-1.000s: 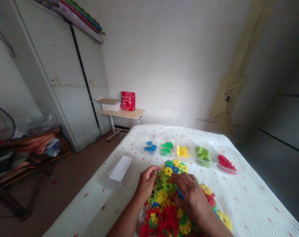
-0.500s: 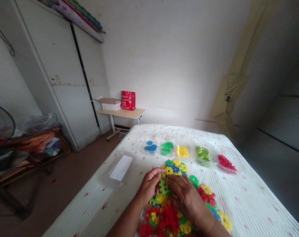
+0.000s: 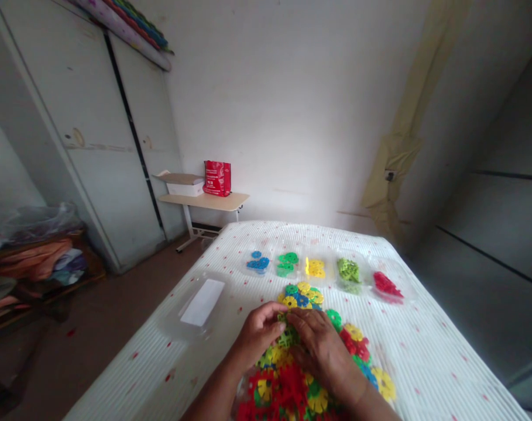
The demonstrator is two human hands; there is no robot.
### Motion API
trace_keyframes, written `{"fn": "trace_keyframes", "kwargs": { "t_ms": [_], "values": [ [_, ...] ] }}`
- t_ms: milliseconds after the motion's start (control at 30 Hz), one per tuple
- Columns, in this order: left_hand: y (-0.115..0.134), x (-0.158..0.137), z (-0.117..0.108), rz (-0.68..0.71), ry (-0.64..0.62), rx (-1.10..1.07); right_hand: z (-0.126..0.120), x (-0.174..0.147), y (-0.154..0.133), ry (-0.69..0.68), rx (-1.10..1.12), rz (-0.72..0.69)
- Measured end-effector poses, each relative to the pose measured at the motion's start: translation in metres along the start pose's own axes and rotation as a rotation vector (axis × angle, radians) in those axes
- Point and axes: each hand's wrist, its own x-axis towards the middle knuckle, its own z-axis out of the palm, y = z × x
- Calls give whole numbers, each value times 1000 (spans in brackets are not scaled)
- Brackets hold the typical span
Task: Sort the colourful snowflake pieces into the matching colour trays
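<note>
Light green square lattice pieces [image 3: 287, 336] of interlocking plastic lie between my two hands, partly covered by them. My left hand [image 3: 260, 332] curls its thumb and fingers against their left side. From the right, my right hand [image 3: 321, 345] bends over the same pieces, its fingers close together and their tips hidden. Beneath and around both hands spreads a mixed heap of plastic pieces, with red lattice pieces [image 3: 292, 386] nearest me. Beyond my fingers are yellow, blue and green flower-shaped discs [image 3: 303, 295]. More yellow discs [image 3: 383, 383] lie to the right.
A row of clear trays holds sorted pieces: blue discs [image 3: 257, 263], green discs [image 3: 287, 263], yellow pieces [image 3: 316, 268], light green pieces [image 3: 348, 271] and red pieces [image 3: 387, 285]. A clear lid with a white paper [image 3: 203, 302] lies left on the striped cloth [image 3: 134, 368].
The view has turned slightly right, so everything sits further left in it. My hands have drawn closer together over the light green pieces, covering more of them.
</note>
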Motion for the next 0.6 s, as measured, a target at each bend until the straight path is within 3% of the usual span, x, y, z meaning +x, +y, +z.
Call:
{"fn": "trace_keyframes", "kwargs": {
  "t_ms": [433, 600],
  "values": [
    [-3, -1, 0, 17, -61, -17, -10, -2, 0, 25, 89, 52],
    [-3, 2, -7, 140, 91, 45, -41, -3, 57, 243, 1, 145]
  ]
}}
